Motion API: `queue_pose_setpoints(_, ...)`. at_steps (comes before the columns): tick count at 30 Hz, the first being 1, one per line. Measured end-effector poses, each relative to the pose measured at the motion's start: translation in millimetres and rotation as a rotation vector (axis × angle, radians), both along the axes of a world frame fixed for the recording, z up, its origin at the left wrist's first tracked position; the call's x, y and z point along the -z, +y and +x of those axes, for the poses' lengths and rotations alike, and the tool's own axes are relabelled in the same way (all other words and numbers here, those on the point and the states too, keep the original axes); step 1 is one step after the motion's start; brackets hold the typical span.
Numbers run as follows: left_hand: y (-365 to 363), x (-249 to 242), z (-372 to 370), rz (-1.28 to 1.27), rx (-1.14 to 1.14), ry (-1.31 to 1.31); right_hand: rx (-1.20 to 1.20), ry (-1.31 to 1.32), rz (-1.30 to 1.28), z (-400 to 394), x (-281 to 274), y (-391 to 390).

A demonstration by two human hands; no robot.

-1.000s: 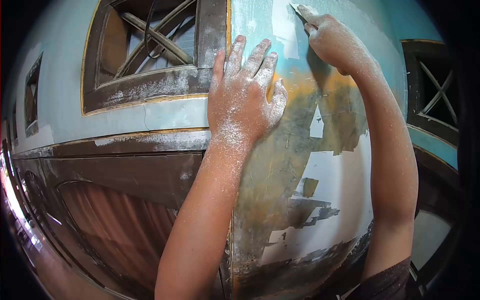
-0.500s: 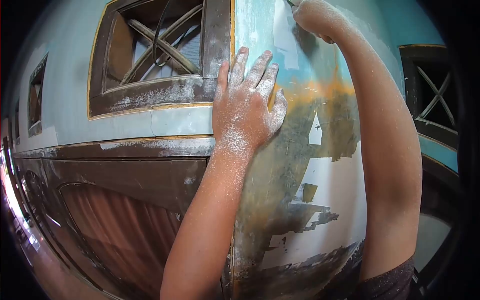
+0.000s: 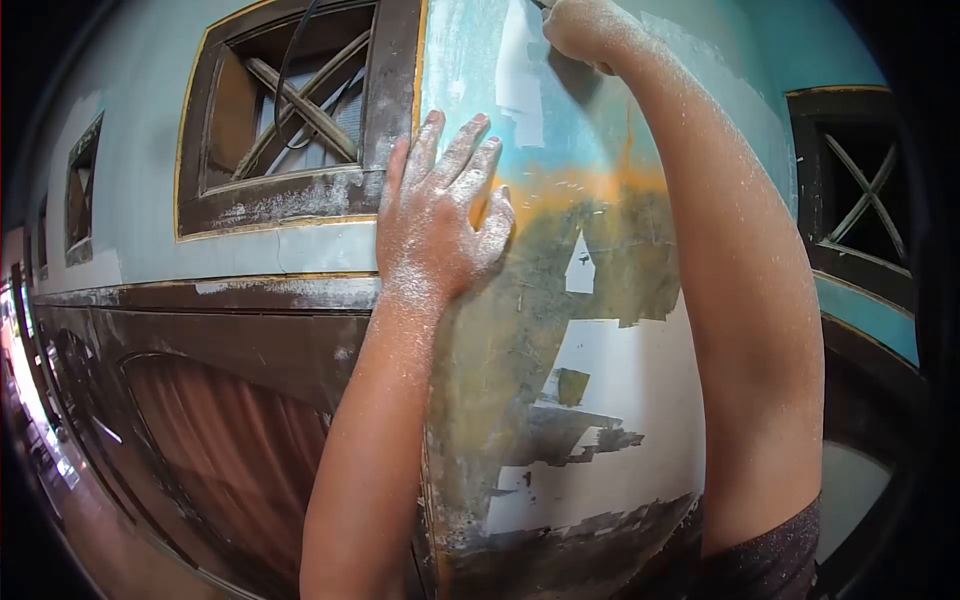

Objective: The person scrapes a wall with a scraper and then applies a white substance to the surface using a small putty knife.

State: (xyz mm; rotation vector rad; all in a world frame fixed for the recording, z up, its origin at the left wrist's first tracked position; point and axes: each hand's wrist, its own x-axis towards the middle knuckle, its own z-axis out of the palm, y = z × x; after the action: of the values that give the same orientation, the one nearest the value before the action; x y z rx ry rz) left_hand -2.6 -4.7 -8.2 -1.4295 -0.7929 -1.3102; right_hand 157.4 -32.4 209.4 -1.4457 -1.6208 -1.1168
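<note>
My left hand (image 3: 440,215), dusted with white powder, lies flat against the wall corner beside the window frame. Its fingers point up and are spread, with nothing held. My right hand (image 3: 580,35) is raised to the top edge of the view, close to a white patch (image 3: 518,90) on the wall. Its fingers are curled closed, and a small dark bit of something shows at them, too cut off to name. The painted wall (image 3: 480,370) is pale blue above, with an orange band and worn grey-green below, where white patches (image 3: 630,370) show.
A dark wooden window frame (image 3: 290,195) with crossed bars is at the upper left, a black cable (image 3: 290,70) hanging in it. Below stands brown panelling (image 3: 240,340) with a reddish curtain (image 3: 215,430). Another barred window (image 3: 860,185) is at the right.
The whole view has shifted, so wall, window and both arms appear farther left. My left hand stays flat on the wall; my right hand stays high, still closed.
</note>
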Motion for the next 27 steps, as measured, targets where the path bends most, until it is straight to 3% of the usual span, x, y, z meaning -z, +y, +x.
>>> queue_pose_setpoints(1,-1,0,1,-0.001,-0.003,0.002,-0.009,0.002,0.0,6,3,5)
queue_pose_setpoints(3,-3,-1,2,0.005,-0.018,0.002,0.128,-0.239,0.108,19,12,13)
queue_pose_setpoints(4,-4,0,3,0.003,-0.027,0.002,-0.112,-0.064,0.09,24,29,-8)
queue_pose_setpoints(7,-2,-1,4,0.012,-0.045,0.016,-0.188,-0.026,0.215,36,45,15)
queue_pose_setpoints(12,-5,0,7,-0.004,-0.082,0.009,-0.185,0.057,-0.116,51,93,-33)
queue_pose_setpoints(16,-5,0,7,0.001,-0.091,0.013,-0.15,0.007,-0.17,51,113,-36)
queue_pose_setpoints(22,-7,2,5,0.0,-0.06,0.031,-0.291,0.045,-0.015,40,94,-20)
queue_pose_setpoints(27,-6,3,0,-0.005,-0.02,0.055,-0.226,0.025,-0.025,19,68,-20)
